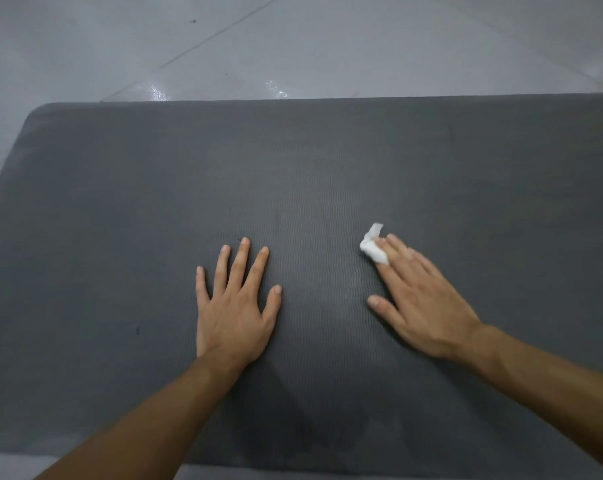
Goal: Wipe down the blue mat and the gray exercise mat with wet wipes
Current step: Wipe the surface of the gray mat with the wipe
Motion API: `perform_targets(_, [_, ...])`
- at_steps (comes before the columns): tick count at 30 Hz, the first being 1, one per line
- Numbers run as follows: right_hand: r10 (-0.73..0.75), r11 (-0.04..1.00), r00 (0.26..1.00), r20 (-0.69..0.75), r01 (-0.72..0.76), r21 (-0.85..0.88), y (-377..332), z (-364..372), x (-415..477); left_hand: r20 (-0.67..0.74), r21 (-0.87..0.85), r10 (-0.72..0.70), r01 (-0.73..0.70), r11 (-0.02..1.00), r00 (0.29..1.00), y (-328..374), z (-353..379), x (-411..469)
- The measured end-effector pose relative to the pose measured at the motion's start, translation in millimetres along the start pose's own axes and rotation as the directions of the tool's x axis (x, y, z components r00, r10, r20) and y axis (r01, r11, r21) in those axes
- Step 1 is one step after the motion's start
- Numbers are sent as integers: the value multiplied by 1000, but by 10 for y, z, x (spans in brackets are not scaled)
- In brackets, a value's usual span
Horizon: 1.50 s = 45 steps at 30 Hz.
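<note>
While my right hand (428, 299) lies flat on the gray exercise mat (293, 161), its fingers straight and close together, I see the wet wipe (373, 245) bunched under the fingertips. A white tuft pokes out just beyond them, on the side away from the wrist. The hand does not curl round the wipe; it presses it down onto the mat with extended fingers. My left hand (236, 306) rests palm down on the thumb side of the right one, well apart from it, with its fingers spread wide and holding nothing. I judge that it braces the mat.

The relation that matters to me is the mat's long axis, which runs crosswise to both forearms. Mat surface therefore stretches away on either side of the right hand, far more than ahead of its fingertips, where the mat's far edge meets the tiled floor (293, 46). The right hand is the one on the wipe, so I judge the next stroke is its job, sweeping sideways along that axis. The blue mat is not in view.
</note>
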State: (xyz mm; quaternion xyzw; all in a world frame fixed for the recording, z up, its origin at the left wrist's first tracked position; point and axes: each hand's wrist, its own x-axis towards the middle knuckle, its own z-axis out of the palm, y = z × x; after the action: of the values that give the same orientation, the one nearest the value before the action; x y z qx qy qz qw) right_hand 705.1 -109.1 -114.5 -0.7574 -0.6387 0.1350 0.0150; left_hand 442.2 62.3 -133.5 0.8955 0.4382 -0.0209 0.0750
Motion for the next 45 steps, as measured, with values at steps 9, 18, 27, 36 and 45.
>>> perform_targets(9, [-469,880,880,73,473,-49,-675,302,-775,0,-16,1,-1,1000,1000,9,-12,5])
perform_targets(18, [92,994,993,-73,-97,-55,567,-33,-228,-8,3,1,-1,1000,1000,-1,15,3])
perform_targets(27, [114,991,993,-44,-111,73,605,-82,-218,0,-8,11,-11,1000,1000,-4,3,-5])
perform_targets(36, [-435,896,895,97,441,-50,-460,314,-874,6,-9,18,-18,1000,1000,-11,0,-3])
perform_targets(45, [-183,976,983,15,183,-119,148,119,-566,2,-19,17,-17,1000,1000,-17,12,-2])
